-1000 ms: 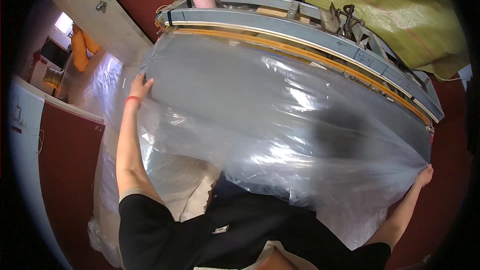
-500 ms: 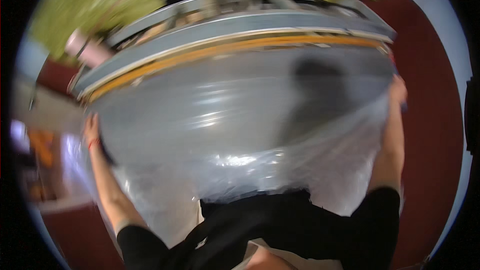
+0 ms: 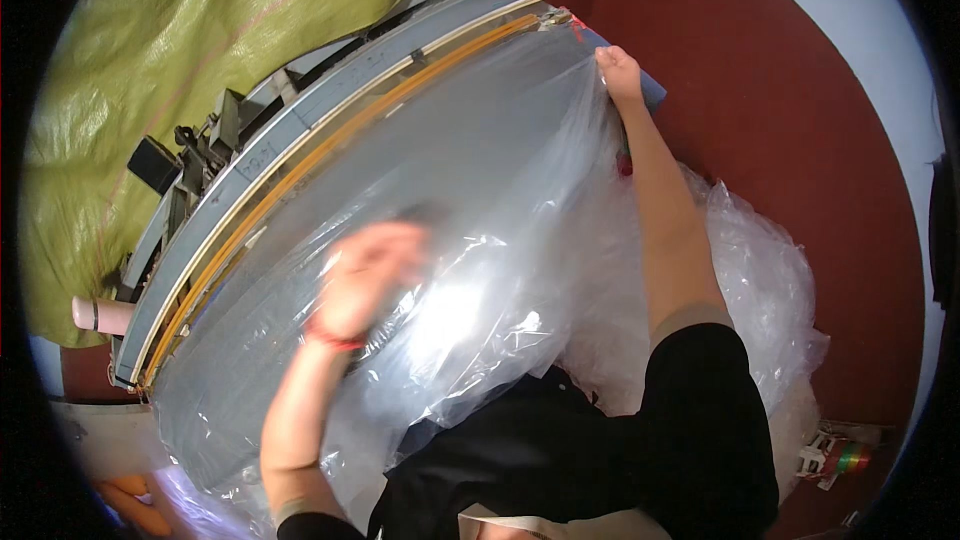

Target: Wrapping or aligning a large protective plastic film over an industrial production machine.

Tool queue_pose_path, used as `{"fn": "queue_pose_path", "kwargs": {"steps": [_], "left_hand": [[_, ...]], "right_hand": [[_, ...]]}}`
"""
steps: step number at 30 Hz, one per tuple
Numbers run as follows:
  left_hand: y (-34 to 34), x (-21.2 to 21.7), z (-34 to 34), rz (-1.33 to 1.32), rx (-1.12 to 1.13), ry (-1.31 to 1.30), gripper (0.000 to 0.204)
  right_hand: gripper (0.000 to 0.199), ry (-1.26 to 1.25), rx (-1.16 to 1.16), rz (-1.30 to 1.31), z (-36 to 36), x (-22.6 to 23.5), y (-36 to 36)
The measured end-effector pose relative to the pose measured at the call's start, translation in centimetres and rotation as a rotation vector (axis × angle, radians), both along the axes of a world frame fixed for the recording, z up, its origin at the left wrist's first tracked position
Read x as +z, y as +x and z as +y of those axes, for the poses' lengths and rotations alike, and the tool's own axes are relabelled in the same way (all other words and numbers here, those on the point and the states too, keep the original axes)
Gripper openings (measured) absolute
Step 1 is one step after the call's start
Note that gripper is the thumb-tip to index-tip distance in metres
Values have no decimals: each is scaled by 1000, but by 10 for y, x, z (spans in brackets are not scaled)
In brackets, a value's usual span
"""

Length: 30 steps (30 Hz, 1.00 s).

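A large sheet of clear plastic film (image 3: 470, 310) spreads over a smooth grey surface (image 3: 440, 110) and hangs in shiny folds toward my body. At the far right corner, the fingers of my right hand (image 3: 618, 72) are closed on the film's edge, drawing it into taut creases. My left hand (image 3: 375, 265) is over the middle of the film, a red band at its wrist. Motion smears its fingers, so whether it touches or holds the film cannot be made out.
Beyond the surface runs a long machine frame (image 3: 265, 155) with an orange strip (image 3: 300, 165) along its near side. A yellow-green tarp (image 3: 130, 70) lies behind it. A pink bottle (image 3: 105, 315) sits at the left end. Bunched clear plastic (image 3: 760, 270) rests on the dark red floor (image 3: 800, 110) at right.
My left hand has come off the left edge and swung in over the film's middle. My right hand stays at the right edge. The view has turned, so the frame now slants.
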<state>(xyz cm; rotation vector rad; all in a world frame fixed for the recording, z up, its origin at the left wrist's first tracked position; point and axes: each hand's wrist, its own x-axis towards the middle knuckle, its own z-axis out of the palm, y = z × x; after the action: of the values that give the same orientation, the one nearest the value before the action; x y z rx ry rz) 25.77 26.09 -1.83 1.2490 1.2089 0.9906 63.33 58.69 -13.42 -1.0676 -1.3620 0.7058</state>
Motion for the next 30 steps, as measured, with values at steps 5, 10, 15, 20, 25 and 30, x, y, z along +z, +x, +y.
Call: {"fn": "queue_pose_path", "kwargs": {"steps": [5, 10, 15, 20, 25, 30], "left_hand": [[124, -51, 81, 542, -136, 367, 18], [154, -62, 118, 737, 43, 393, 15], [147, -31, 104, -328, 48, -200, 13], [84, -4, -10, -492, -614, -139, 18], [-57, -25, -189, 372, -541, -74, 11], [-176, 29, -346, 530, 245, -578, 14]], "right_hand": [[25, 61, -117, -137, -9, 8, -21], [25, 52, -173, -185, -7, 5, -10], [21, 83, -122, -209, 1, -2, -13], [19, 114, -137, -292, -14, 10, -12], [22, 136, -135, -406, -5, 15, -8], [27, 101, -104, -413, 14, -2, 4]]}}
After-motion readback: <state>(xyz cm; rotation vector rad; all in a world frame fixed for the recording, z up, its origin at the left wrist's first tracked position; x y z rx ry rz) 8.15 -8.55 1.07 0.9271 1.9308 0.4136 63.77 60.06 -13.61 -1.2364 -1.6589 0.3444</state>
